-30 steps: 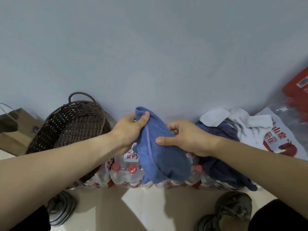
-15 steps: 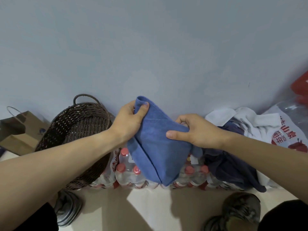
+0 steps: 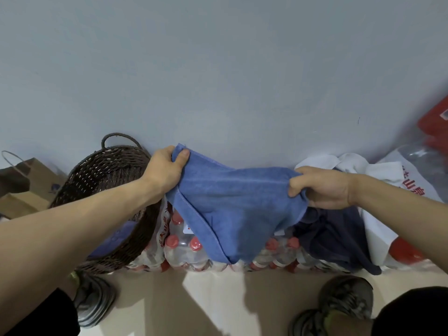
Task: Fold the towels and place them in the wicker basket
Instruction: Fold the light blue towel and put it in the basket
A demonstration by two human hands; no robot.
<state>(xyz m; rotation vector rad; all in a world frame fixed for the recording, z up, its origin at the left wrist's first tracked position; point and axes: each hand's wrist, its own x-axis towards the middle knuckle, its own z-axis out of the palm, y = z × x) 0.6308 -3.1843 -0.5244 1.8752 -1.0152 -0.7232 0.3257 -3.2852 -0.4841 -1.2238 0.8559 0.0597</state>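
The blue towel (image 3: 232, 209) hung stretched above the bottles (image 3: 184, 248), right of the basket (image 3: 109, 180). The left hand (image 3: 164, 170) pinched its upper left corner; the right hand (image 3: 320, 187) clamped its right edge. Past it lay dark and white towels (image 3: 334, 229)

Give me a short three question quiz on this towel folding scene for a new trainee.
1. True or false: both hands grip the blue towel.
2. Where is the wicker basket relative to that towel: A to the person's left, B to the right, C behind the person?
3. What lies under the towel's hanging lower edge?

Key: 1 true, the left hand and right hand each hold an end. 2 A. 3 A pack of red-capped bottles.
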